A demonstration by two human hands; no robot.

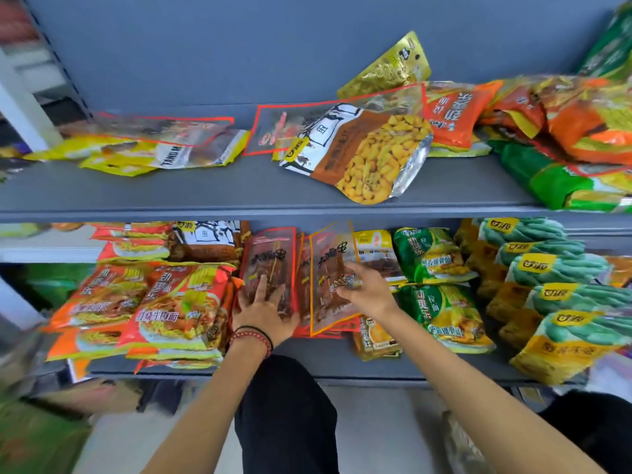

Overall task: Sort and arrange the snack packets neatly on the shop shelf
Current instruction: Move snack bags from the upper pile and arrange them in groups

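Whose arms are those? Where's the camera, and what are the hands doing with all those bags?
There is no machine here, just a person tidying a shop. The camera sits on their head, so you look down their arms. The left hand presses flat on a red-edged packet, and the right hand pinches the orange-edged packet beside it. Both packets are on the lower shelf, between orange noodle packets and green packets. On the upper shelf more bags lie jumbled, such as a brown bag.
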